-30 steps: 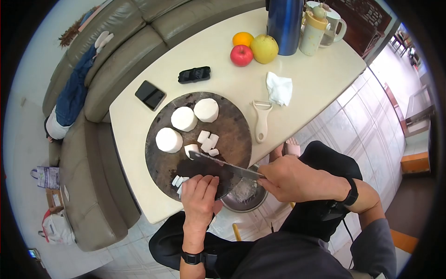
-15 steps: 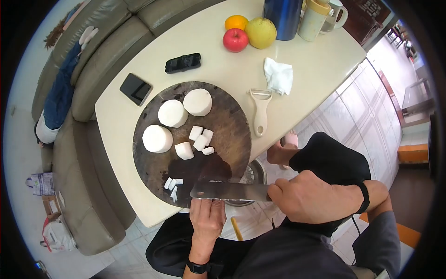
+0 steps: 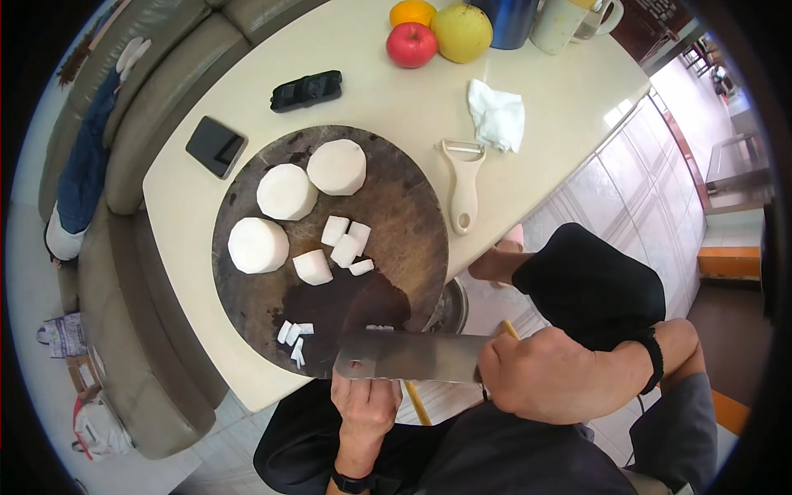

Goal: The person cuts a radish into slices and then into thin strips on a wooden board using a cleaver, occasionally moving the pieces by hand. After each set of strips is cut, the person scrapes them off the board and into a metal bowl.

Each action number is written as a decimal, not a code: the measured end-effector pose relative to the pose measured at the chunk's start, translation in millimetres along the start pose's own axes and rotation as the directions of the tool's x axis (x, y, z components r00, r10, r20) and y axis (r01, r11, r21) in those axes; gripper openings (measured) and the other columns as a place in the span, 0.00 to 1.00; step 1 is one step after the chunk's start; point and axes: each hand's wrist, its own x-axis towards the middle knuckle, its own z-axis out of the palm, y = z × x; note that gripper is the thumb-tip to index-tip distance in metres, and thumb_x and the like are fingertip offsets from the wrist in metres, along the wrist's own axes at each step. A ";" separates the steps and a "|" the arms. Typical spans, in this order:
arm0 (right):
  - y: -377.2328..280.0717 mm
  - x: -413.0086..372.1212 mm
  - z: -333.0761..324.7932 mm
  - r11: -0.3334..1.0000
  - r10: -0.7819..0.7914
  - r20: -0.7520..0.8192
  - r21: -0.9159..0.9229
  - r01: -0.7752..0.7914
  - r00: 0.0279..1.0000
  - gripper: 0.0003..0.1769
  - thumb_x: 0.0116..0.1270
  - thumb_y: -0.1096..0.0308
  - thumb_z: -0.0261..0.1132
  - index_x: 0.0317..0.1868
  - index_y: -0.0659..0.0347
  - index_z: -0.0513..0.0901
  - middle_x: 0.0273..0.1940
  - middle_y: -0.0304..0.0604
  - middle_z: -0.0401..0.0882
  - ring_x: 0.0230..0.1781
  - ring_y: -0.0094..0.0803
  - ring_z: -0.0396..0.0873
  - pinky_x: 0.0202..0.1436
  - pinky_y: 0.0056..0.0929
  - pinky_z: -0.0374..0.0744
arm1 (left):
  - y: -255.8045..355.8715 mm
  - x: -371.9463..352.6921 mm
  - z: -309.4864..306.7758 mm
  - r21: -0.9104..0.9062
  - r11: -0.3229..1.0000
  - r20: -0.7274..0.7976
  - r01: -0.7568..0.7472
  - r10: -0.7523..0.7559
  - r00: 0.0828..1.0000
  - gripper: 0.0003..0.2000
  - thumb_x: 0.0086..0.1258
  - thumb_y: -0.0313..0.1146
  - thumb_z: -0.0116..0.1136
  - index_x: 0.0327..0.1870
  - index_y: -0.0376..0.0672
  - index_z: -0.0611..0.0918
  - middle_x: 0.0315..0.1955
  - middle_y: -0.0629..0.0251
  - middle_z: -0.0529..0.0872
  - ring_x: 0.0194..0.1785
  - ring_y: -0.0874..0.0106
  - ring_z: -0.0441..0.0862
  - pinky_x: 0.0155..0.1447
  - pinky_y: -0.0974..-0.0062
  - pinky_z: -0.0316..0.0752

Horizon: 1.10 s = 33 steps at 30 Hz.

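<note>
My right hand (image 3: 544, 375) is closed round the handle of a cleaver (image 3: 421, 356), its broad blade lying across the near edge of a round wooden chopping board (image 3: 404, 206). My left hand (image 3: 367, 406) is at that edge with its fingers curled against the blade; the blade hides the fingertips and most of what they hold. A sliver of white (image 3: 379, 327) shows just beyond the blade. Three thick rounds of peeled white radish (image 3: 287, 191) stand on the far left of the board. Several smaller radish chunks (image 3: 345, 251) lie mid-board, and thin radish strips (image 3: 294, 333) lie near the left hand.
A peeler (image 3: 465, 194) and a crumpled white tissue (image 3: 497, 117) lie right of the board. A phone (image 3: 216, 147) and a black object (image 3: 306, 91) are beyond it, with fruit (image 3: 412, 44) farther back. Below the table edge stands a metal basin (image 3: 452, 309). Someone (image 3: 82, 186) lies on the sofa.
The view has shifted, so the board looks larger and farther left. Both hands and the cleaver sit slightly lower in view. The radish pieces keep their arrangement.
</note>
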 end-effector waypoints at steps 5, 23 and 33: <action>-8.3 12.1 3.9 1.000 -0.010 -0.057 -0.027 0.009 0.998 0.08 0.48 0.72 0.64 0.24 0.70 0.76 0.18 0.45 0.73 0.17 0.32 0.78 0.14 0.28 0.73 | -2.6 -9.4 0.8 0.002 1.000 0.012 -0.020 0.020 1.000 0.11 0.51 0.19 0.63 0.38 0.30 0.84 0.40 0.49 0.84 0.46 0.49 0.83 0.57 0.52 0.75; 5.5 -0.6 -6.4 0.988 0.003 0.001 0.155 -0.003 1.000 0.09 0.50 0.74 0.63 0.26 0.73 0.71 0.17 0.50 0.72 0.15 0.41 0.78 0.15 0.35 0.75 | -4.9 -6.3 3.4 -0.018 0.999 -0.014 -0.035 0.035 0.999 0.12 0.51 0.18 0.63 0.39 0.29 0.83 0.40 0.47 0.83 0.44 0.47 0.82 0.53 0.52 0.77; -8.1 25.2 -2.8 0.996 -0.015 0.044 0.089 0.011 0.999 0.11 0.51 0.74 0.64 0.30 0.76 0.76 0.20 0.51 0.75 0.22 0.41 0.82 0.17 0.34 0.77 | -2.6 -9.5 5.8 -0.024 1.000 -0.043 -0.017 0.016 0.999 0.13 0.53 0.17 0.62 0.42 0.30 0.83 0.42 0.48 0.83 0.45 0.47 0.82 0.53 0.55 0.77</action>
